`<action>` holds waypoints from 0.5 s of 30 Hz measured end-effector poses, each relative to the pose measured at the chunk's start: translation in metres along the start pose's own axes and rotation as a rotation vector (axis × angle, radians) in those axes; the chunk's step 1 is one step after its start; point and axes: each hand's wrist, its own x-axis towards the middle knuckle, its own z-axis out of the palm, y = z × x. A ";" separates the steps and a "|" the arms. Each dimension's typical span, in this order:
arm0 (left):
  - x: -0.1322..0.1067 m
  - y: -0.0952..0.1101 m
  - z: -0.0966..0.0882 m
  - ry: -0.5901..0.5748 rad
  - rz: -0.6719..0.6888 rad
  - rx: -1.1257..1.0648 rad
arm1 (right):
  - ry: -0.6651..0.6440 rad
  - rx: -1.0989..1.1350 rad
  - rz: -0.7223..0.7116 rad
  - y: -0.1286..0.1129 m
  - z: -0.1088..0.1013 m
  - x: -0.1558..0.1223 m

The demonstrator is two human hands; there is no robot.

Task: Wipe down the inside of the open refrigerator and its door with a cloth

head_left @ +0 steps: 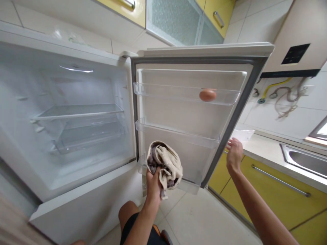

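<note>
A crumpled beige cloth [170,161] with grey-purple patches is bunched in my left hand [154,185], which is closed on it. It is held in front of the lower part of the open fridge door [178,105]. At the door's outer edge is my right hand [234,153], its fingers stretched out and partly apart. Whether they touch the door, I cannot tell. Just beyond those fingers a clear plastic piece [244,134] lies on the counter. A brown egg-like object [207,95] sits in the door's upper clear rack [166,89].
Left of the door is the fridge interior [84,85], with a glass shelf [79,110] and a clear drawer [89,136]. On the right are the counter [265,146], a sink [306,160] and yellow cabinets [276,190]. A water heater [293,37] hangs above.
</note>
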 end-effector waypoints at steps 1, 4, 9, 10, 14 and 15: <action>0.002 0.001 -0.005 0.082 0.083 0.026 | 0.049 -0.036 -0.068 -0.005 -0.005 -0.019; 0.003 -0.003 -0.016 0.265 0.323 0.145 | 0.043 -0.030 -0.213 -0.021 -0.018 -0.092; -0.001 -0.021 -0.037 0.326 0.731 0.311 | -0.873 -0.053 -0.487 -0.052 -0.006 -0.178; -0.002 -0.024 -0.042 0.301 0.837 0.338 | -0.974 -0.045 -0.520 -0.056 0.002 -0.183; -0.005 -0.024 -0.059 0.202 1.131 0.426 | -1.211 0.027 -0.469 -0.061 0.040 -0.190; -0.006 -0.024 -0.062 0.191 1.157 0.422 | -1.258 0.039 -0.458 -0.060 0.046 -0.193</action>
